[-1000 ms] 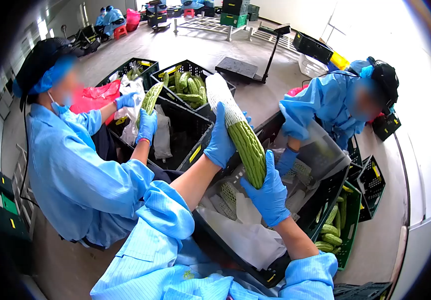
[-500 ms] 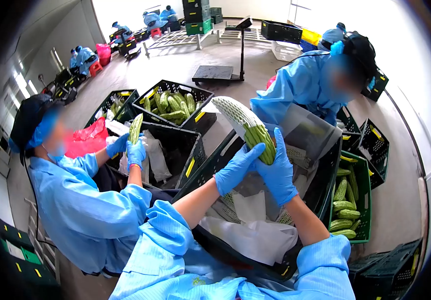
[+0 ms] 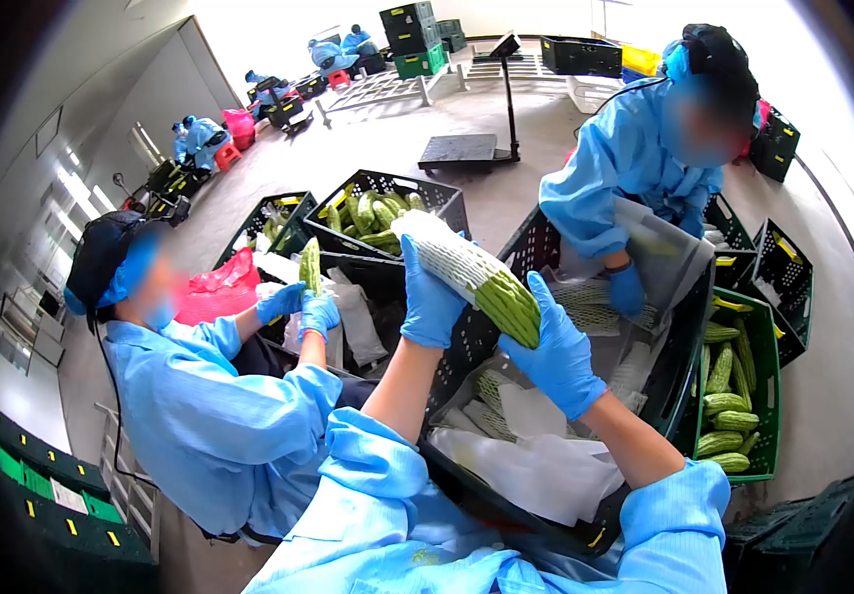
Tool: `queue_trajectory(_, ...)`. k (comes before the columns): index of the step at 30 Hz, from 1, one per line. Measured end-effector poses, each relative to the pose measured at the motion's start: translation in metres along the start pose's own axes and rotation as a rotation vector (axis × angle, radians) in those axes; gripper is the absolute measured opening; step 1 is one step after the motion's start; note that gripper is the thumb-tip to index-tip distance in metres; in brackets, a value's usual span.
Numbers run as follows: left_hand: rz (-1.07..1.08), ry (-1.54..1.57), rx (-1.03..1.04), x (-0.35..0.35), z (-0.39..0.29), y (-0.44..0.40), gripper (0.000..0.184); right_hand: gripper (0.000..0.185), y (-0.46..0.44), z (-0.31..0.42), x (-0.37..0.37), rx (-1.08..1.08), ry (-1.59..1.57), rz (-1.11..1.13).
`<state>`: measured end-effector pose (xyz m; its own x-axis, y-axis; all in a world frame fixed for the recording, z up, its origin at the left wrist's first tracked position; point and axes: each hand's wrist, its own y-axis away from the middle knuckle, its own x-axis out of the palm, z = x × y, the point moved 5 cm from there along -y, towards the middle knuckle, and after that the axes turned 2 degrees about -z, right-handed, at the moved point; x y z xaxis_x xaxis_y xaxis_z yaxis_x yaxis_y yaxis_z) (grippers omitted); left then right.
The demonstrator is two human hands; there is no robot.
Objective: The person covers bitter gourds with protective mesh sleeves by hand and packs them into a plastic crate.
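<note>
A green bitter melon [image 3: 508, 305], its upper part covered by a white foam net sleeve [image 3: 444, 252], is held tilted in front of me. My left hand [image 3: 430, 305], in a blue glove, is closed around the netted end. At the bare green end, the fingers and thumb of my right hand [image 3: 559, 358] grip the melon, also gloved in blue. Below both hands is a dark crate [image 3: 447, 465] holding white sheets [image 3: 536, 477] and other netted melons [image 3: 585, 309], partly covered by paper.
To the left, a co-worker [image 3: 209, 396] holds a bitter melon [image 3: 310, 267]; another person [image 3: 635, 168] leans over my crate's far side. A green crate of melons [image 3: 768, 396] stands right, another melon crate [image 3: 452, 203] beyond. A platform scale [image 3: 461, 150] stands farther off.
My left hand has moved from the melon's lower end up to its netted end. The melon leans over further. The co-worker opposite now has a hand down in the crate.
</note>
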<state>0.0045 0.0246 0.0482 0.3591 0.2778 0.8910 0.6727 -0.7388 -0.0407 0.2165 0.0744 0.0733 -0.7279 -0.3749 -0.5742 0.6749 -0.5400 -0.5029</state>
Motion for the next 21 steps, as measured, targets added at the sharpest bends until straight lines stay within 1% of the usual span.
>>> queue_trajectory(1,-0.047,0.025,0.022,-0.006,-0.001,-0.002,0.079,0.096,0.003,0.002,0.003,0.004,0.011,0.023)
queue_trajectory(4,-0.029,-0.015,0.028,-0.01,0.002,0.003,0.077,0.094,0.011,0.004,0.011,0.08,-0.092,0.04)
queue_trajectory(7,-0.085,-0.184,0.071,0.001,0.019,0.01,0.072,0.093,0.017,0.007,0.014,0.176,-0.219,0.038)
queue_trajectory(8,-0.091,-0.19,0.076,0.01,0.026,0.019,0.062,0.093,0.016,0.006,0.013,0.212,-0.258,0.037)
queue_trajectory(11,0.0,-0.264,-0.032,0.011,0.052,0.024,0.052,0.094,0.015,-0.001,0.013,0.29,-0.275,0.042)
queue_trajectory(12,-0.006,-0.333,-0.022,0.022,0.055,0.035,0.046,0.094,0.012,-0.004,0.013,0.284,-0.258,0.015)
queue_trajectory(13,-0.03,-0.338,-0.07,0.026,0.065,0.041,0.044,0.094,0.009,-0.01,0.013,0.278,-0.242,-0.009)
queue_trajectory(15,0.006,-0.42,-0.087,0.03,0.083,0.048,0.042,0.095,0.002,-0.019,0.008,0.285,-0.227,-0.056)
queue_trajectory(17,0.112,-0.47,-0.133,0.033,0.105,0.052,0.043,0.096,-0.005,-0.029,-0.001,0.312,-0.227,-0.107)
queue_trajectory(18,0.143,-0.483,-0.154,0.036,0.109,0.054,0.045,0.094,-0.008,-0.037,-0.002,0.335,-0.162,-0.111)
queue_trajectory(19,0.172,-0.494,-0.172,0.039,0.112,0.055,0.047,0.092,-0.011,-0.042,-0.001,0.33,-0.296,-0.127)
queue_trajectory(21,0.203,-0.339,-0.312,0.044,0.11,0.053,0.052,0.09,-0.016,-0.048,-0.002,0.308,-0.568,-0.144)
